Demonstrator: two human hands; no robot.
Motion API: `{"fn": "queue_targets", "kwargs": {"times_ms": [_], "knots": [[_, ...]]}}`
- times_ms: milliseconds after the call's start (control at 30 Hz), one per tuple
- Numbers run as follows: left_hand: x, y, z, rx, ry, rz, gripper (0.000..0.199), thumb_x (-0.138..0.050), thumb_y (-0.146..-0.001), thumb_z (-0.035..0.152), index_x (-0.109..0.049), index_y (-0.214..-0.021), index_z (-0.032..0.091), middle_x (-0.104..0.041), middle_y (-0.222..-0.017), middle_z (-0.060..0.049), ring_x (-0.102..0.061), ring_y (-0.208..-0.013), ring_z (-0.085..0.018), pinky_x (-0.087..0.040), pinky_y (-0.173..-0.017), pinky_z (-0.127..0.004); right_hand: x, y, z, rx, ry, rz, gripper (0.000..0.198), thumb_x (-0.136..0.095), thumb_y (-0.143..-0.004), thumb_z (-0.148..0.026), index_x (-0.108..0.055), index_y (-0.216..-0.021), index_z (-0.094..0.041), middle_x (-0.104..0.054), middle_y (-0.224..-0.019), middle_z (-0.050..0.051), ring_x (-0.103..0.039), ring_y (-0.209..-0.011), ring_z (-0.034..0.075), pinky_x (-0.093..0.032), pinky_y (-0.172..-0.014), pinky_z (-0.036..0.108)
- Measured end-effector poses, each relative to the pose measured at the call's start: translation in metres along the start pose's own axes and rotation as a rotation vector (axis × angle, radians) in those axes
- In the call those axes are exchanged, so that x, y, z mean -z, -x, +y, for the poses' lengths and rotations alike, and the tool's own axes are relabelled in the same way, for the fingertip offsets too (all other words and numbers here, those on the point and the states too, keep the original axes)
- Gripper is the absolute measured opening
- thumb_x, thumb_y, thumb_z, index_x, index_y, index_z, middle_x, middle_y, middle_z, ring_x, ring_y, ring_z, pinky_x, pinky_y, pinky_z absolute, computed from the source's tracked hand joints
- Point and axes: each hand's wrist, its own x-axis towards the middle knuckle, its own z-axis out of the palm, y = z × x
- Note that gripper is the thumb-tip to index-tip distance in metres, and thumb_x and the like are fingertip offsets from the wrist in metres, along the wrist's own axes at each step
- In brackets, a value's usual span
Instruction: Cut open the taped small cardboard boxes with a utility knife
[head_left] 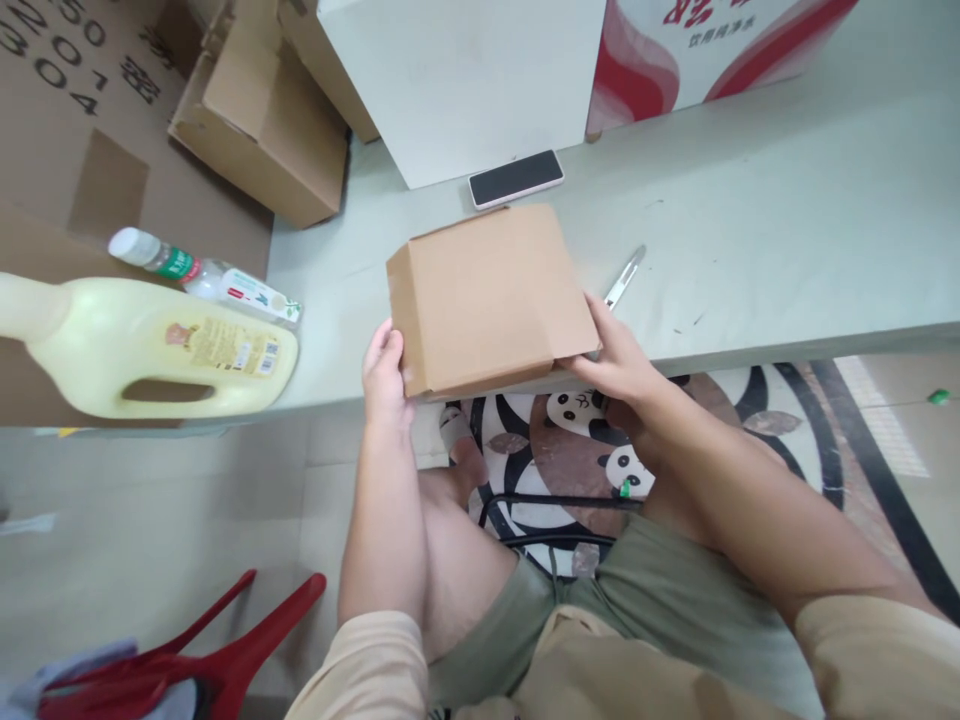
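A flat brown cardboard box (495, 300) is held between my two hands at the table's front edge. My left hand (385, 370) grips its left side near the front corner, the thumb against the narrow side flap. On the opposite side, my right hand (611, 355) pinches the front right corner, with some fingers hidden beneath. Just beyond my right hand a utility knife (625, 276) lies on the table. Behind the box rests a phone-like slab with a dark face and pale edge (516, 179).
At the left lie a large pale-yellow jug (161, 345) and a clear bottle with a white cap (206, 275). Cardboard boxes (262, 120) stand behind them. A white box (465, 80) and a red-and-white carton (697, 50) line the back. A red chair (225, 650) stands lower left.
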Motion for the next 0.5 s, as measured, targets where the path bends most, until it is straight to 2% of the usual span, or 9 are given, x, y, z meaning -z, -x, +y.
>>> {"fn": "queue_targets", "kwargs": {"times_ms": [100, 167, 233, 300, 400, 500], "knots": [[-0.003, -0.003, -0.003, -0.011, 0.057, 0.080, 0.047, -0.074, -0.073, 0.059, -0.069, -0.101, 0.020, -0.075, -0.095, -0.006, -0.072, -0.084, -0.020, -0.057, -0.070, -0.028, -0.002, 0.003, -0.002, -0.010, -0.073, -0.002, 0.085, -0.071, -0.078, -0.056, -0.041, -0.150, -0.022, -0.056, -0.148, 0.014, -0.051, -0.140, 0.036, -0.047, -0.113, 0.052], [-0.003, -0.005, -0.002, 0.011, 0.125, 0.112, 0.052, -0.058, -0.079, 0.068, -0.067, -0.093, 0.018, -0.070, -0.078, -0.004, -0.067, -0.068, -0.018, -0.051, -0.059, -0.028, -0.005, 0.004, 0.000, -0.037, -0.116, 0.042, 0.083, -0.074, -0.075, -0.056, -0.045, -0.145, -0.021, -0.058, -0.144, 0.015, -0.054, -0.136, 0.036, -0.050, -0.110, 0.051], [-0.004, -0.006, 0.000, 0.027, 0.174, 0.122, 0.061, -0.044, -0.082, 0.074, -0.065, -0.088, 0.017, -0.063, -0.067, -0.003, -0.060, -0.057, -0.016, -0.046, -0.053, -0.027, -0.007, 0.004, 0.002, -0.089, -0.150, 0.108, 0.075, -0.076, -0.075, -0.055, -0.051, -0.136, -0.020, -0.063, -0.135, 0.015, -0.061, -0.126, 0.034, -0.055, -0.101, 0.049], [-0.005, -0.006, 0.004, 0.015, 0.197, 0.122, 0.065, -0.039, -0.081, 0.076, -0.065, -0.089, 0.017, -0.060, -0.065, -0.002, -0.057, -0.055, -0.016, -0.043, -0.052, -0.027, -0.010, 0.003, 0.004, -0.149, -0.174, 0.178, 0.065, -0.075, -0.076, -0.053, -0.053, -0.128, -0.021, -0.068, -0.122, 0.012, -0.067, -0.109, 0.029, -0.058, -0.088, 0.044], [-0.010, 0.000, 0.007, -0.071, 0.159, 0.085, 0.067, -0.051, -0.075, 0.077, -0.067, -0.103, 0.018, -0.062, -0.070, -0.002, -0.058, -0.058, -0.015, -0.042, -0.052, -0.025, -0.012, 0.004, 0.004, -0.199, -0.186, 0.288, 0.056, -0.073, -0.078, -0.051, -0.053, -0.122, -0.023, -0.069, -0.104, 0.007, -0.067, -0.089, 0.023, -0.056, -0.074, 0.039], [-0.015, 0.011, 0.008, -0.179, -0.016, 0.038, 0.067, -0.072, -0.069, 0.069, -0.067, -0.114, 0.019, -0.057, -0.062, 0.004, -0.047, -0.047, -0.010, -0.034, -0.046, -0.021, -0.009, 0.005, 0.001, -0.158, -0.180, 0.390, 0.048, -0.066, -0.084, -0.057, -0.055, -0.118, -0.024, -0.066, -0.097, 0.006, -0.064, -0.085, 0.023, -0.055, -0.072, 0.039]]}}
